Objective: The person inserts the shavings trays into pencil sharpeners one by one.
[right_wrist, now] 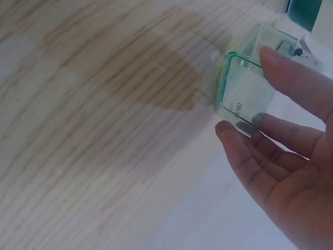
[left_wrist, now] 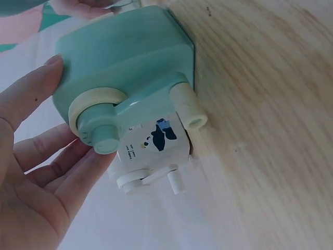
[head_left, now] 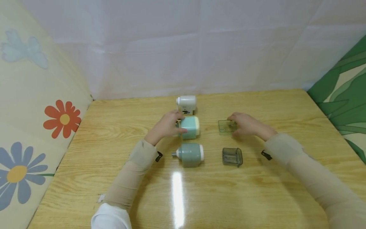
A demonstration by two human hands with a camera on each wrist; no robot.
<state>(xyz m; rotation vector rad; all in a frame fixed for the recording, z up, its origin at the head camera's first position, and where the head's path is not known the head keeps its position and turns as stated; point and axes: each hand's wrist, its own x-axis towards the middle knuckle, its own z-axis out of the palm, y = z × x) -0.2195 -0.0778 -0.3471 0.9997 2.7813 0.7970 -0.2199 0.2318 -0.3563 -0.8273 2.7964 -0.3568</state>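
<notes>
Grasping the teal pencil sharpener [head_left: 189, 128] at its crank end [left_wrist: 104, 117] with the left hand [head_left: 166, 128], pinching the clear green shavings drawer [head_left: 224, 126] with the right hand [head_left: 247, 124], across a gap from the sharpener's crankless right end.

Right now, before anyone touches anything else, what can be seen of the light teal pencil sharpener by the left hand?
The light teal pencil sharpener looks like smooth plastic, boxy with rounded corners. At one end are a cream ring and a teal crank ending in a cream knob. In the head view, that end faces left; a cream rim edges the right end. The left hand holds it at the crank end, between a white sharpener and a darker green one.
</notes>
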